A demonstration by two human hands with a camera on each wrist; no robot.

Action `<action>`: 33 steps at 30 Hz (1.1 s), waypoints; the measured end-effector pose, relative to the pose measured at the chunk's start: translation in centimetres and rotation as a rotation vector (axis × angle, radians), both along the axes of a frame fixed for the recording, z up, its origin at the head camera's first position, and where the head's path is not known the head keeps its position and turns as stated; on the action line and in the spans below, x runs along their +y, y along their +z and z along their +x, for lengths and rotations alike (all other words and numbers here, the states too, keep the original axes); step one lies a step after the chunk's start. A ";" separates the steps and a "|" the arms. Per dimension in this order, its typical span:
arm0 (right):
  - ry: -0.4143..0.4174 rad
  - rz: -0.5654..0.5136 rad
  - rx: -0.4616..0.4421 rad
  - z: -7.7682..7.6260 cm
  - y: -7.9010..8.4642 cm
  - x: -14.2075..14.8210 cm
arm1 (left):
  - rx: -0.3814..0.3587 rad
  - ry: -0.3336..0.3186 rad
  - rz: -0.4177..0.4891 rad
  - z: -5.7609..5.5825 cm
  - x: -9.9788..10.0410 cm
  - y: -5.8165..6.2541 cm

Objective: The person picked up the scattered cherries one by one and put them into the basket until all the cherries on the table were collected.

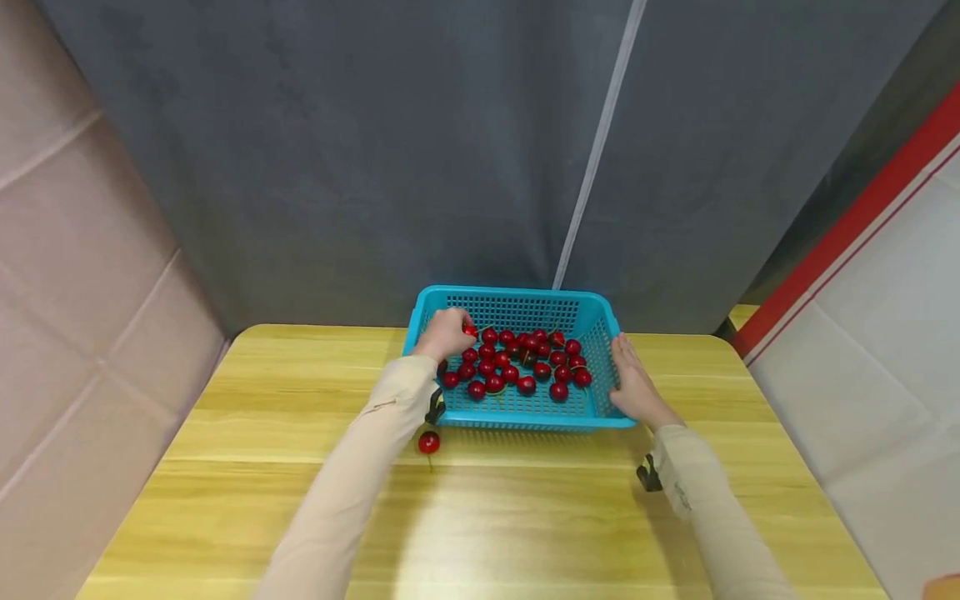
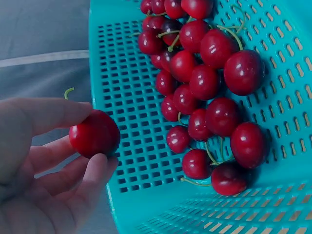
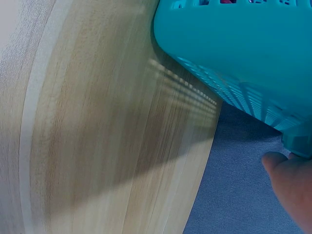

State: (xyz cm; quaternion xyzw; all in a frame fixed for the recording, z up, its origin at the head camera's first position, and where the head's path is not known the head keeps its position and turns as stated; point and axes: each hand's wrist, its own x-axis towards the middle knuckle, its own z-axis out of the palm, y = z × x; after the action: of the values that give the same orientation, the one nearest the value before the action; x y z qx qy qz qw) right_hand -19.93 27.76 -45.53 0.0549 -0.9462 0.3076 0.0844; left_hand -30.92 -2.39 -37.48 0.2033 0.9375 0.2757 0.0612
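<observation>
A blue plastic basket (image 1: 517, 417) with slotted walls holds many dark red cherries (image 1: 510, 374), some with green stems. Over its left side, my left hand (image 1: 446, 333) pinches a cherry (image 2: 95, 134) between thumb and fingertips; the cherry's stem pokes up behind a finger in the left wrist view. My right hand (image 1: 637, 387) holds the basket's right side, thumb and fingers at the rim. In the right wrist view only part of that hand (image 3: 292, 185) shows beside the basket's outer wall. Another cherry (image 1: 429, 442) lies on the table just in front of the basket's left corner.
The wooden table (image 1: 525, 517) carries the basket at its far edge. A dark grey curtain (image 1: 375, 167) hangs right behind it. Pale padded panels (image 1: 75, 292) stand to the left, and a white panel with a red border (image 1: 862, 225) to the right.
</observation>
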 end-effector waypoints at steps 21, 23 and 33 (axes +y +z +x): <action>-0.001 0.015 0.006 0.0 -0.2 -0.4 | -0.064 0.037 -0.076 -1.0 -0.1 -0.3; -0.004 0.015 0.000 0.1 -0.2 -0.4 | -0.068 0.033 -0.074 -0.9 -0.2 -0.3; -0.005 0.011 0.008 0.0 0.0 0.1 | 0.026 -0.088 0.003 1.0 -1.4 0.0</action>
State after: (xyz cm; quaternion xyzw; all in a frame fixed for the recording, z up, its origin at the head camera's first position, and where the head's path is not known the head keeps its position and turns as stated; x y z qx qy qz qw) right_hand -19.90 27.83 -45.51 0.0544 -0.9477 0.3018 0.0885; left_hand -29.95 -3.75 -37.45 0.2479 0.9280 0.2715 0.0605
